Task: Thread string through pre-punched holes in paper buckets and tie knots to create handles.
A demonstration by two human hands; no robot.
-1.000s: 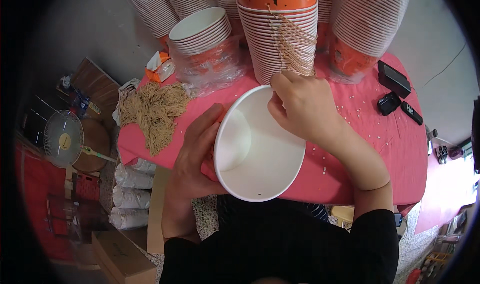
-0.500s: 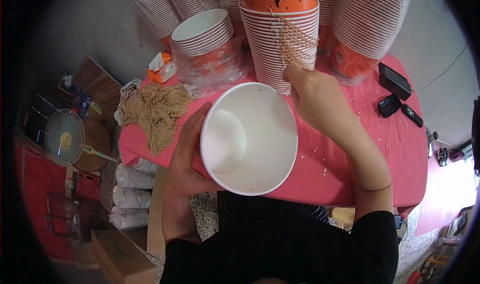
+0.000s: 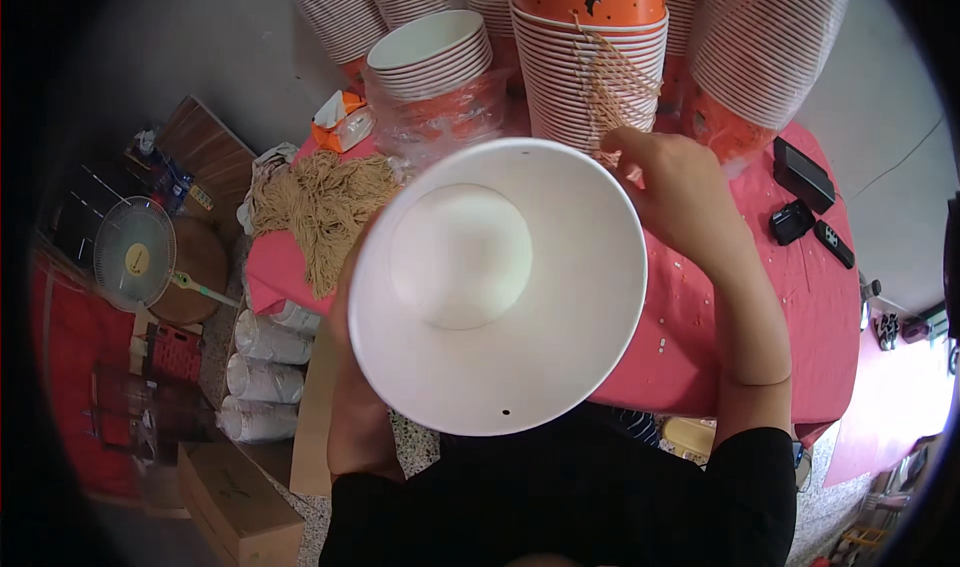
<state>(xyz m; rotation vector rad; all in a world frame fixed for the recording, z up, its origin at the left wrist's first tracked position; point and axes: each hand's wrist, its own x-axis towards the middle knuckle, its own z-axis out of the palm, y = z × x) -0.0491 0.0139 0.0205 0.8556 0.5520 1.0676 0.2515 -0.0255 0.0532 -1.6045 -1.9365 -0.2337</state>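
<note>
My left hand (image 3: 352, 387) grips a large white paper bucket (image 3: 500, 287) from below and tilts its open mouth up toward me; the inside is bare, with a small hole near the rim. My right hand (image 3: 680, 192) reaches past the bucket's far rim and pinches a tan string (image 3: 612, 82) that runs up against a tall stack of orange and white buckets (image 3: 590, 57). The bucket hides most of the left hand and part of the pink table (image 3: 780, 297).
More bucket stacks (image 3: 770, 47) crowd the table's back edge, with a short stack (image 3: 430, 57) in plastic wrap. A heap of tan strings (image 3: 325, 202) lies at the left. Black devices (image 3: 800, 192) sit at the right. A small fan (image 3: 133, 252) and cardboard boxes (image 3: 240, 502) stand on the floor.
The white bucket has been lifted and tipped closer to me, filling more of the view. My right hand has moved from its rim up toward the stack, drawing the string.
</note>
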